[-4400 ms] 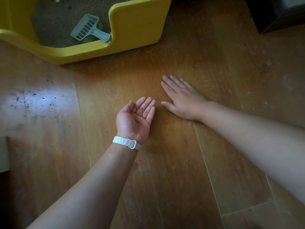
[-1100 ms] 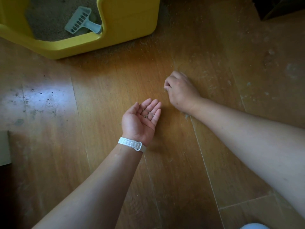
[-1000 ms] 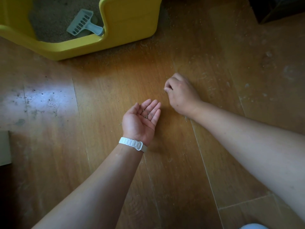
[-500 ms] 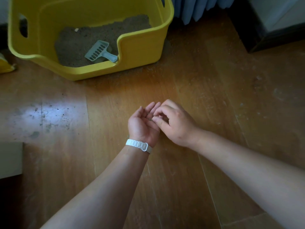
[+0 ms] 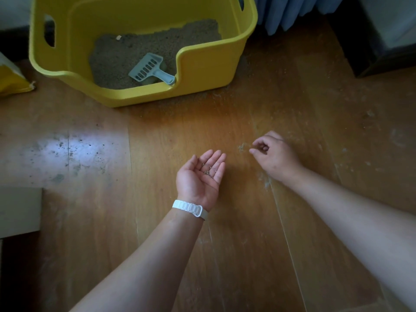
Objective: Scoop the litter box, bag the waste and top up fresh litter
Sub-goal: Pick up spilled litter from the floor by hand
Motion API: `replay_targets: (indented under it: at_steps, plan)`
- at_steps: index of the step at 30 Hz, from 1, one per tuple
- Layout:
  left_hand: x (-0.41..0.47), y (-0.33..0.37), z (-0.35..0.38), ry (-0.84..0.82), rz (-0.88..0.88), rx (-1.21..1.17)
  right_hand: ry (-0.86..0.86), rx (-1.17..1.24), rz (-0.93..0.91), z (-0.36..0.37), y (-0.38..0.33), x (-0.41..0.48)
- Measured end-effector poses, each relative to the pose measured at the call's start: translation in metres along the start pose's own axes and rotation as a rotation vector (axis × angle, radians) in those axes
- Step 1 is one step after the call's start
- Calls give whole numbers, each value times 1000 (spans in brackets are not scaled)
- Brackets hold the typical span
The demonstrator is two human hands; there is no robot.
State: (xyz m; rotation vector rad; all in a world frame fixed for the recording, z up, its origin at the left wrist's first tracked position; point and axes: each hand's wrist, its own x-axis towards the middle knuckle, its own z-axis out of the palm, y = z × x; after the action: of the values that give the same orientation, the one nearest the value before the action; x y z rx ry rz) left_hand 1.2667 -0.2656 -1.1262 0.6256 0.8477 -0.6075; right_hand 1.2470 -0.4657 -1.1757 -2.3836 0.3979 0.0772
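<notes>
The yellow litter box (image 5: 144, 97) stands on the wooden floor at the top left, with grey-brown litter (image 5: 135, 46) inside. A pale blue slotted scoop (image 5: 148, 68) lies on the litter, its handle against the low front wall. My left hand (image 5: 198, 179) lies palm up above the floor, a white band on its wrist, and carries several litter granules (image 5: 209, 171) on its fingers. To its right, my right hand (image 5: 274, 156) hovers low over the floor with its fingers curled, thumb and forefinger close together. Nothing shows between them. A small clump of spilled litter (image 5: 242, 147) lies just left of its fingertips.
Litter dust is scattered on the floor along the box's front and to the right. A yellow bag (image 5: 11, 84) lies at the left edge. Blue curtain folds (image 5: 288, 12) hang behind the box, dark furniture (image 5: 382, 41) stands at the top right, and a white furniture corner (image 5: 18, 210) at the left.
My right hand went from picking at the floor to my left palm, then moved back right to the floor. The view tilted up, showing the whole litter box.
</notes>
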Motion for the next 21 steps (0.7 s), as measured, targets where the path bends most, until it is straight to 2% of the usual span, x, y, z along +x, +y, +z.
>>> replay_targets:
  at_steps: [8,21]
  plan:
    - [2,-2,0,7,-11,7,-19,-72,-119,11,-4,7]
    - [6,-5,1,7,-21,27,99,-66,-137,30,-10,11]
